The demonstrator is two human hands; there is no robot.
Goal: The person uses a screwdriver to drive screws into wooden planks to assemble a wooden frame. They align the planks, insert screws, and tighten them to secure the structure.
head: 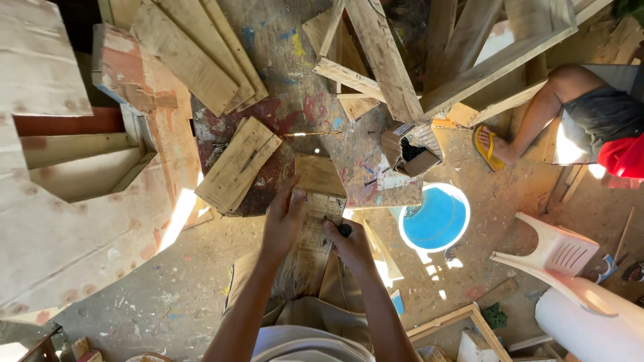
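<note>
A narrow weathered wooden board (310, 245) runs from my lap up to the paint-stained workbench (295, 100). My left hand (283, 221) lies flat on the board's left side, fingers spread, pressing it down. My right hand (349, 243) is closed around a small dark tool (345, 230), whose tip rests on the board's right edge. A short plank (239, 163) lies on the bench just above my left hand.
Stacked planks and wooden frames crowd the bench top. A small cardboard box (407, 153) of dark fasteners sits at the bench edge. A blue bucket (435, 217) stands on the floor, a white plastic chair (553, 253) lies tipped right. Another person's leg (537, 114) is upper right.
</note>
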